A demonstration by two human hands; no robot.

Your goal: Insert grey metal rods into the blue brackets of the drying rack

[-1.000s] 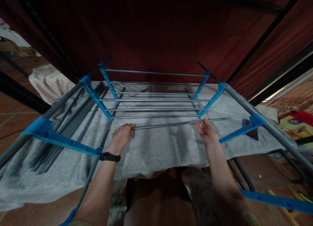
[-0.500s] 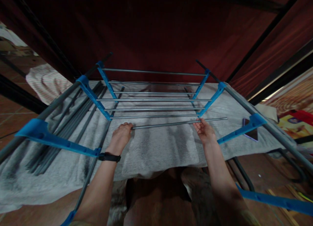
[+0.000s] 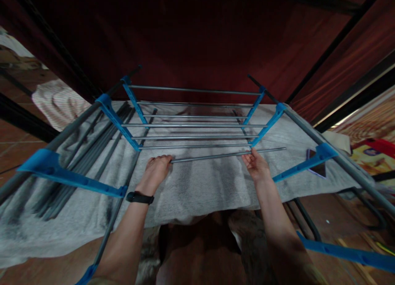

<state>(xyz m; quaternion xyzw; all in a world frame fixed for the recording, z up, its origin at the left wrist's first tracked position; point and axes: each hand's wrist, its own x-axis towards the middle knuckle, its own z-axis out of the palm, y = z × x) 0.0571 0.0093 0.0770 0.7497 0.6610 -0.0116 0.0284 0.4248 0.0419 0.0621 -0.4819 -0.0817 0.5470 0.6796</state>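
A thin grey metal tube [image 3: 210, 157] runs crosswise between my hands, tilted slightly up to the right. My left hand [image 3: 156, 170], with a black band at the wrist, is closed around the tube's left end. Thumb and fingers of my right hand [image 3: 256, 165] pinch it farther right, and its free end sticks out past them. Just beyond stands a rack frame with blue plastic brackets [image 3: 119, 122] on the left and blue brackets [image 3: 268, 124] on the right. Several grey crossbars [image 3: 194, 126] span these. The nearer left bracket [image 3: 77, 180] and right bracket [image 3: 304, 163] carry no crossbar.
Several loose grey tubes [image 3: 89, 161] lie bundled on the grey blanket [image 3: 210, 186] at left. A phone [image 3: 316, 163] rests on the blanket behind the nearer right bracket. Dark red fabric [image 3: 191, 42] hangs behind the rack. Another blue bracket [image 3: 348, 252] juts in at lower right.
My left hand and the tube's left end have shifted slightly to the right. My right hand has moved slightly left; the tube still lies in front of the rack.
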